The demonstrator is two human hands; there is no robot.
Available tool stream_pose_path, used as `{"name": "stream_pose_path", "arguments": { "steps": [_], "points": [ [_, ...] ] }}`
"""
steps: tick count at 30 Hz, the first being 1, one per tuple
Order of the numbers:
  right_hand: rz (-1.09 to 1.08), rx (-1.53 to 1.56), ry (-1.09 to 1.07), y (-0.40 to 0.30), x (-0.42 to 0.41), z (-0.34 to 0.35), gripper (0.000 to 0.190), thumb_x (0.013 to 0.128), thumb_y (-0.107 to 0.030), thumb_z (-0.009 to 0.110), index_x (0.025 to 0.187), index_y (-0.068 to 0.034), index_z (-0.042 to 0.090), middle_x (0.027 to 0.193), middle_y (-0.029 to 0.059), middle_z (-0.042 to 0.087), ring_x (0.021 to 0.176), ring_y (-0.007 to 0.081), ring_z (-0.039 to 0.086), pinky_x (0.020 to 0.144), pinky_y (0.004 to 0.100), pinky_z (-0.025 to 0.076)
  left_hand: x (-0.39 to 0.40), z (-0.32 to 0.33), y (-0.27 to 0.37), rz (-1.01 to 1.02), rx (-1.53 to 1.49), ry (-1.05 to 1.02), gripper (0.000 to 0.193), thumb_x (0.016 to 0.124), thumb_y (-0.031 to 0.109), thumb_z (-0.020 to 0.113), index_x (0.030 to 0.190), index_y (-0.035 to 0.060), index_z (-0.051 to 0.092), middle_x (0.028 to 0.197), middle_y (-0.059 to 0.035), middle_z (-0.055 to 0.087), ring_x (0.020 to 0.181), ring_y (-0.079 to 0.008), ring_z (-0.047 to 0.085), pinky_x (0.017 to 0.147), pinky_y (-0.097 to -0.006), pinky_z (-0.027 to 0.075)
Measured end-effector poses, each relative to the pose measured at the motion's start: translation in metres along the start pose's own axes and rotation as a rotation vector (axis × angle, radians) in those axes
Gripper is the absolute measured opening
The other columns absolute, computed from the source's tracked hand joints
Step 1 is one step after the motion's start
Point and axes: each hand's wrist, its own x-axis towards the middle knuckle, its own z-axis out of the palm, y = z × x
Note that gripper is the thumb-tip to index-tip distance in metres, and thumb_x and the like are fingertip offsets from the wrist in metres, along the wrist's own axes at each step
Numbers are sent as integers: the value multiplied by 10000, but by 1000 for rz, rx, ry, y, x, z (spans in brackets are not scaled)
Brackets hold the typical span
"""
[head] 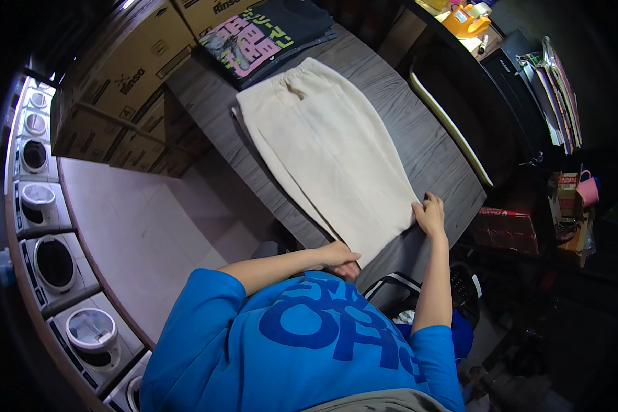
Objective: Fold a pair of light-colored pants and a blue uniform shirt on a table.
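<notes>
Cream-coloured trousers or shorts [335, 149] with a gathered elastic waistband lie flat, folded lengthwise, on a grey wood-grain table [391, 98]. The waistband points to the far side and the leg ends lie nearest me. My left hand [341, 259] grips the near left corner of the cloth between thumb and fingers, close to my blue shirt. At the near right corner, my right hand [430, 215] pinches the edge of the cloth over the table. Beyond the waistband sits a pile of folded dark T-shirts [268, 41], the top one printed in pink and yellow.
Stacked cardboard cartons [129, 87] stand left of the table. Front-loading machines [55, 263] with round doors line the far left beyond a tiled floor [129, 206]. Right of the table are a pale curved edge [450, 126], a tape dispenser [463, 21] and a red carton [504, 229].
</notes>
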Motion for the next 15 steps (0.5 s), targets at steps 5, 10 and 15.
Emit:
{"name": "stream_pose_path", "arguments": {
  "steps": [5,10,15],
  "points": [
    [136,-150,372,-10,-46,12,450,816,-232,596,1148,59,508,1412,235,326,1293,370,317,1046,529,249,16,-21,45,213,660,-224,284,923,205,498,880,-35,643,746,-116,686,616,-185,661,526,-300,529],
    [159,-128,407,-64,-79,34,531,822,-217,593,1258,30,417,1434,223,291,1319,364,287,1054,547,223,24,-107,180,826,1060,553,196,828,101,554,976,16,650,901,-157,671,843,-258,655,772,-356,500],
    [355,-29,302,-97,-78,68,579,902,-303,479,1364,11,329,1461,199,260,1367,339,208,1091,532,131,36,-154,274,1023,1451,737,179,756,68,571,906,51,667,972,-117,656,931,-307,588,828,-399,468]
  ]
}}
